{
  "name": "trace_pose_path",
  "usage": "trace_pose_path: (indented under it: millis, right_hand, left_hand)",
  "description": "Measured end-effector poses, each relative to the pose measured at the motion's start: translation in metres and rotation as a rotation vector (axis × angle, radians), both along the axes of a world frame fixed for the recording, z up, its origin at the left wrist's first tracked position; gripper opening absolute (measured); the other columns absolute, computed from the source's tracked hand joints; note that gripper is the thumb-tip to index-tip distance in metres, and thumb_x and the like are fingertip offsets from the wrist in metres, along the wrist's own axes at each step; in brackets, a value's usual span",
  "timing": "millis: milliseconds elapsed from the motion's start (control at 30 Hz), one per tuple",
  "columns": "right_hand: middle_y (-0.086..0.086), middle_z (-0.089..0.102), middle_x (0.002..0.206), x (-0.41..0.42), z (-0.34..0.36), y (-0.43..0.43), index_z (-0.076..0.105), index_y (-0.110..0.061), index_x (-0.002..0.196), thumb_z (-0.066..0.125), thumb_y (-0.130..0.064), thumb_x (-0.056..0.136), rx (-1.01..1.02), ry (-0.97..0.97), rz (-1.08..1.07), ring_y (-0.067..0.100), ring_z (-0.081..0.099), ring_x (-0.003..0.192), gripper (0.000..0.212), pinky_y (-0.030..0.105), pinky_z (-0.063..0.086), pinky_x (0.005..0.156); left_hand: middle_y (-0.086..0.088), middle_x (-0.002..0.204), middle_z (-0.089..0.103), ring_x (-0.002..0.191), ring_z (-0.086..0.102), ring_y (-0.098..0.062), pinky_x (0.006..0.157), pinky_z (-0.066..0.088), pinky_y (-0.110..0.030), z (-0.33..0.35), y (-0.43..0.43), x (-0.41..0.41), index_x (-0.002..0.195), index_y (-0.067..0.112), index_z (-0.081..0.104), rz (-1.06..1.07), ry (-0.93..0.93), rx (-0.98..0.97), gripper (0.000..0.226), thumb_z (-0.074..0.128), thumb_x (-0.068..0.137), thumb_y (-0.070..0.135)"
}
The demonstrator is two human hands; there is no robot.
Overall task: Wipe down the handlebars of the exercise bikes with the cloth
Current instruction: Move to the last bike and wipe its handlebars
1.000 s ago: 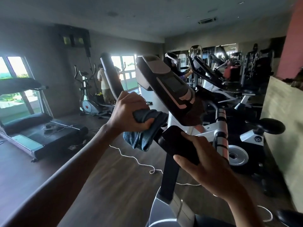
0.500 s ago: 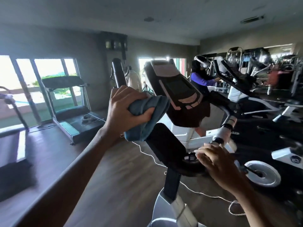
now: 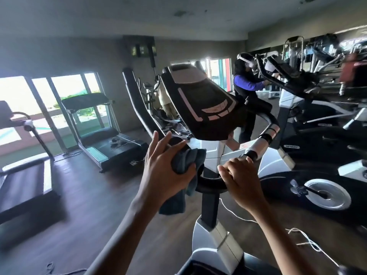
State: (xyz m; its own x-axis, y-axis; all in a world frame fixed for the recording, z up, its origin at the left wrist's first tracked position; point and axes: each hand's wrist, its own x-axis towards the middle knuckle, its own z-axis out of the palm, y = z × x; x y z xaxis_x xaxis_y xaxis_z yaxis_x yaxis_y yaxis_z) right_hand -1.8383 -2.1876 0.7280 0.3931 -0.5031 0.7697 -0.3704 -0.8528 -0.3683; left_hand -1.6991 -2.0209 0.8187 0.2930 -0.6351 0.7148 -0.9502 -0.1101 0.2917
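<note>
The exercise bike right in front of me has a black console (image 3: 200, 108) and black handlebars (image 3: 139, 108) that curve up on the left and run low across the middle. My left hand (image 3: 164, 171) presses a blue-grey cloth (image 3: 184, 171) around the lower left part of the handlebar, and the cloth's tail hangs down. My right hand (image 3: 240, 181) grips the handlebar's centre bar just right of the cloth, below the console.
A second exercise bike (image 3: 309, 135) stands to the right, where a person in a purple top (image 3: 248, 90) is at work. Treadmills (image 3: 103, 133) line the windows at left. A white cord (image 3: 305, 237) trails over the wooden floor.
My left hand has slid the cloth down from the upper left grip to the handlebar's lower bend. My right hand stayed on the centre bar. The view has shifted down and to the left.
</note>
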Motion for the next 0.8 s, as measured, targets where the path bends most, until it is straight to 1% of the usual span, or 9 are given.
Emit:
trace_pose_path:
  millis: [67,133,267,367,467,567,667,733,800]
  right_hand:
    - [-0.017,0.04,0.07,0.0,-0.001,0.001,0.055,-0.023,0.072,0.033,-0.046,0.096,0.002,0.005,0.009,0.02,0.054,0.077,0.04,0.049,0.04,0.092]
    - [-0.016,0.042,0.07,0.001,0.0,0.001,0.057,-0.021,0.073,0.032,-0.046,0.096,0.011,0.0,0.012,0.021,0.055,0.077,0.042,0.049,0.039,0.093]
    - [-0.008,0.052,0.07,0.003,-0.005,0.0,0.058,-0.019,0.073,0.033,-0.045,0.096,0.003,-0.041,0.006,0.023,0.055,0.077,0.043,0.05,0.038,0.095]
    - [-0.012,0.045,0.07,0.004,-0.006,-0.002,0.056,-0.02,0.072,0.032,-0.045,0.096,0.012,-0.025,-0.001,0.022,0.055,0.077,0.042,0.049,0.038,0.095]
    - [-0.016,0.039,0.07,0.003,-0.004,-0.001,0.051,-0.025,0.07,0.034,-0.044,0.095,0.003,-0.031,0.004,0.022,0.054,0.076,0.036,0.047,0.038,0.094]
    - [-0.016,0.038,0.071,0.003,-0.006,0.0,0.045,-0.028,0.07,0.036,-0.044,0.095,-0.004,-0.066,0.008,0.021,0.054,0.076,0.031,0.045,0.035,0.096]
    - [-0.015,0.04,0.071,0.004,-0.008,-0.002,0.05,-0.025,0.07,0.034,-0.046,0.095,0.005,-0.058,-0.005,0.02,0.054,0.077,0.036,0.044,0.033,0.097]
    - [-0.016,0.038,0.071,0.004,-0.008,-0.002,0.044,-0.029,0.071,0.034,-0.045,0.096,-0.002,-0.05,0.001,0.02,0.054,0.076,0.032,0.045,0.034,0.097]
    - [-0.016,0.037,0.071,0.004,-0.009,-0.004,0.041,-0.031,0.072,0.034,-0.045,0.097,-0.003,-0.04,0.011,0.02,0.054,0.076,0.029,0.046,0.035,0.097]
  left_hand:
    - [0.002,0.164,0.017,0.153,-0.002,-0.022,0.122,0.01,-0.05,0.024,-0.009,0.007,0.146,0.035,0.042,0.08,0.025,0.189,0.085,0.058,0.067,0.062]
    - [0.001,0.166,0.009,0.153,-0.006,-0.027,0.121,0.008,-0.054,0.031,-0.015,0.003,0.152,0.033,0.031,0.155,0.023,0.271,0.09,0.06,0.072,0.061]
    - [-0.004,0.162,0.025,0.152,0.006,-0.034,0.121,0.006,-0.051,-0.008,-0.006,-0.023,0.146,0.027,0.042,0.169,-0.137,0.119,0.078,0.052,0.077,0.059]
    - [-0.004,0.163,0.021,0.152,0.008,-0.028,0.122,-0.001,-0.044,0.018,-0.02,-0.007,0.149,0.028,0.039,0.175,-0.098,0.268,0.082,0.055,0.077,0.064]
    - [-0.004,0.16,0.03,0.149,0.019,-0.025,0.122,0.007,-0.039,0.046,-0.035,0.004,0.147,0.028,0.042,0.201,-0.085,0.348,0.08,0.062,0.078,0.064]
    - [-0.002,0.145,0.041,0.138,0.033,-0.027,0.119,0.02,-0.046,0.029,-0.028,0.001,0.136,0.029,0.047,0.131,-0.022,0.177,0.071,0.068,0.075,0.059]
    - [0.008,0.11,0.045,0.106,0.049,-0.015,0.099,0.046,-0.045,0.018,-0.018,0.0,0.106,0.024,0.055,0.025,0.056,-0.109,0.046,0.07,0.074,0.054]
    - [0.017,0.098,0.057,0.096,0.056,-0.011,0.098,0.045,-0.037,0.016,-0.013,-0.004,0.091,0.021,0.066,0.006,-0.015,-0.195,0.031,0.069,0.079,0.049]
    - [0.016,0.103,0.067,0.112,0.057,-0.009,0.109,0.036,-0.04,0.006,-0.006,-0.007,0.094,0.019,0.074,-0.026,-0.086,-0.192,0.037,0.064,0.081,0.052]
